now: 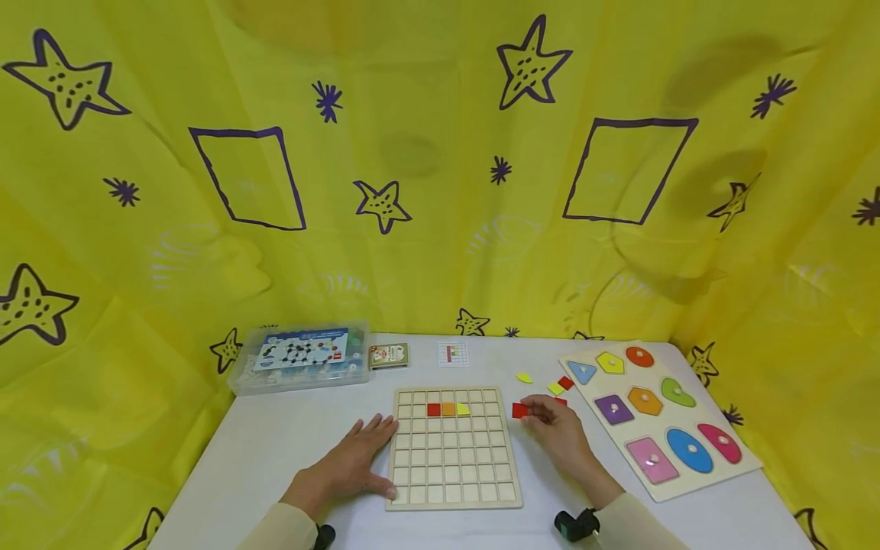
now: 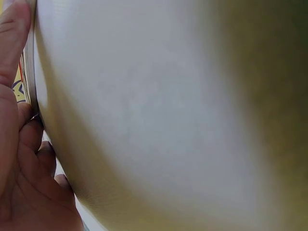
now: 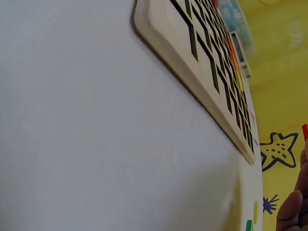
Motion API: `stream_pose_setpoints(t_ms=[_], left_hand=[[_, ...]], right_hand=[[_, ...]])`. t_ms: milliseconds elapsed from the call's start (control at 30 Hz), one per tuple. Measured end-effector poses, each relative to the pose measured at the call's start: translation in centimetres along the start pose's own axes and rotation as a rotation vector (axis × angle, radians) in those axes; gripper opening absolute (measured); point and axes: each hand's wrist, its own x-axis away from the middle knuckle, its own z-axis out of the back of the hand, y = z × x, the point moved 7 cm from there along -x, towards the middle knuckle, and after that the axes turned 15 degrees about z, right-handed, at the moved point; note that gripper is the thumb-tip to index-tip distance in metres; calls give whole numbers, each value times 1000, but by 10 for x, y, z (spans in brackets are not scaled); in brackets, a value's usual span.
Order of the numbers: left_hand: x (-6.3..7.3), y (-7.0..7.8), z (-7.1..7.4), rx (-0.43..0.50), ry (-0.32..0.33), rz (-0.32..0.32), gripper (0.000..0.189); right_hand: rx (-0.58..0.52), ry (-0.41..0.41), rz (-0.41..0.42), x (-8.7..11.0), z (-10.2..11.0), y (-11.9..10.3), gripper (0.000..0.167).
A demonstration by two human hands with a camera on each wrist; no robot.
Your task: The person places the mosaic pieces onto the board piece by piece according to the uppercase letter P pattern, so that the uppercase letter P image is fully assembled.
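Note:
A wooden grid board lies on the white table. In one of its upper rows sit a red square tile, an orange tile and a yellow tile with a curved side. My left hand rests at the board's left edge, fingers extended, thumb at the lower left corner. To the right of the board, my right hand pinches another red square tile between thumb and fingertips. In the right wrist view only a corner of the held red tile shows.
Loose tiles, among them a yellow leaf-shaped tile, lie beyond the right hand. A shape puzzle board stands at the right. Along the back are a plastic case, a small card box and a pattern card.

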Motion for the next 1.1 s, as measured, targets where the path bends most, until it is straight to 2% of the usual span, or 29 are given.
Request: stream_pose_setpoints(t_ms=[333, 967, 1100], left_hand=[[3, 3, 1, 11, 4, -9, 123], [2, 2, 0, -4, 15, -25, 121], [1, 1, 0, -8, 15, -26, 121]], right_hand=[[-59, -8, 40, -10, -25, -15, 29], [-148, -16, 19, -18, -69, -29, 26], [-148, -26, 42, -20, -77, -31, 25]])
